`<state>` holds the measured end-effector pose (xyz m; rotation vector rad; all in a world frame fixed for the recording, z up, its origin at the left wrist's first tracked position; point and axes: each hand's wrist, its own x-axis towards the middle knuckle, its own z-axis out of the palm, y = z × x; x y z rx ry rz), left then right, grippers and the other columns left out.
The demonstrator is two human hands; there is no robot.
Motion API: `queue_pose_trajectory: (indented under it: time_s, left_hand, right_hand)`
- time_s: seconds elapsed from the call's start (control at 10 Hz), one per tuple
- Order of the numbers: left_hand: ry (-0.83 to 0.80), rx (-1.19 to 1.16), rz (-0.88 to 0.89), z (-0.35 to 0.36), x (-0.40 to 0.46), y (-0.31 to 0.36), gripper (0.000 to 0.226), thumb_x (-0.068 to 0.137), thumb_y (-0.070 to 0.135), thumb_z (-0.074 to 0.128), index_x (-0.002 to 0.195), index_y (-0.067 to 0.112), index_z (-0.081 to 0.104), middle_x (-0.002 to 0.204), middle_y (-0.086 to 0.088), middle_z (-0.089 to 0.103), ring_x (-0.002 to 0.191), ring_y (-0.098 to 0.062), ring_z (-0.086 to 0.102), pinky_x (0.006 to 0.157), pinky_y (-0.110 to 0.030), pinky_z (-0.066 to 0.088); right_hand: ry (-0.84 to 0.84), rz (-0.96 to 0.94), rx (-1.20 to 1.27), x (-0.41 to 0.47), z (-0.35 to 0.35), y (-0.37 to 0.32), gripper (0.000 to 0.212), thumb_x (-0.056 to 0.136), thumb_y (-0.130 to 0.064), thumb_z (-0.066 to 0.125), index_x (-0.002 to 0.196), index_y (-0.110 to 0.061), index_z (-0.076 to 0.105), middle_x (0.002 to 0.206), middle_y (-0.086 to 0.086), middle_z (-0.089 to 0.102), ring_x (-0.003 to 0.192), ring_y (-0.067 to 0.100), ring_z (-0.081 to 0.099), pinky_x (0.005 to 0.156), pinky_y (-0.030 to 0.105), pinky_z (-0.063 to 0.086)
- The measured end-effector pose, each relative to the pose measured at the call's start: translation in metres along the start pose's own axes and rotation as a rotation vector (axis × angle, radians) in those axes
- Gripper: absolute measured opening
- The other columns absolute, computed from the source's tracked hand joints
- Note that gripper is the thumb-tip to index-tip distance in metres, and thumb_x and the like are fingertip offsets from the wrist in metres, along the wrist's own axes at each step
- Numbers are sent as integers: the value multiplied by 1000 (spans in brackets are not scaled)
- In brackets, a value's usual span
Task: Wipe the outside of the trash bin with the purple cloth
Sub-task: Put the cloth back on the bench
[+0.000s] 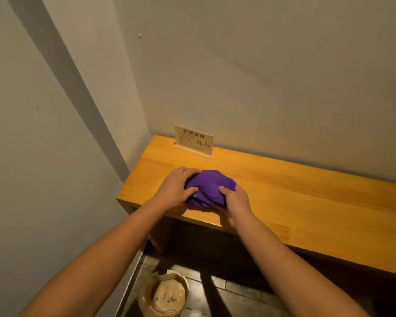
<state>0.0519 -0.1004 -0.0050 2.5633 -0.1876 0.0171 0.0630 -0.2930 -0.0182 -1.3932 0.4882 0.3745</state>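
Note:
A bunched purple cloth [209, 187] lies on the left part of a wooden counter [295, 202]. My left hand [175, 187] grips its left side and my right hand [236, 202] grips its near right side, fingers pressed into the fabric. The trash bin [164, 295], round and pale with a clear liner and some debris inside, stands on the dark floor below the counter, near the left wall. Both forearms stretch up from the bottom of the view.
A small placard [193, 141] with printed text stands at the back of the counter against the wall. A grey wall closes the left side. Dark tiled floor [238, 291] lies under the counter, with a small white round object [195, 313] beside the bin.

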Motion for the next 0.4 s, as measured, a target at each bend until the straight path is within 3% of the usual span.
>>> queue_pose_trajectory:
  time_s: [0.1, 0.2, 0.3, 0.4]
  left_hand:
    - [-49, 76, 53, 9, 10, -13, 58, 91, 45, 68, 143, 23, 54, 136, -7, 61, 124, -27, 53, 104, -43, 44]
    - [-124, 262, 102, 18, 8, -20, 88, 84, 77, 51, 154, 24, 41, 157, -5, 45, 143, -29, 38, 116, -48, 33]
    - [-251, 443, 187, 37, -5, -24, 113, 80, 90, 34, 163, 17, 8, 172, -5, 12, 157, -27, 6, 125, -53, 13]
    - [-244, 362, 171, 34, -3, -22, 116, 80, 93, 30, 163, 18, 0, 173, -4, 2, 157, -22, -4, 126, -53, 6]
  right_hand:
    - [67, -22, -133, 12, 0, 4, 22, 99, -15, 65, 120, -21, 65, 118, 7, 71, 104, 26, 67, 93, 48, 59]
    - [217, -147, -526, 17, -3, 0, 27, 98, -22, 67, 124, -15, 63, 123, 7, 69, 107, 25, 64, 90, 36, 53]
    - [316, -264, -849, 16, -9, -5, 42, 92, -24, 73, 131, -16, 58, 130, 7, 63, 113, 25, 61, 87, 35, 51]
    - [358, -331, -908, 11, -8, -23, 59, 91, -23, 74, 144, -16, 50, 146, 8, 53, 128, 27, 54, 100, 39, 52]
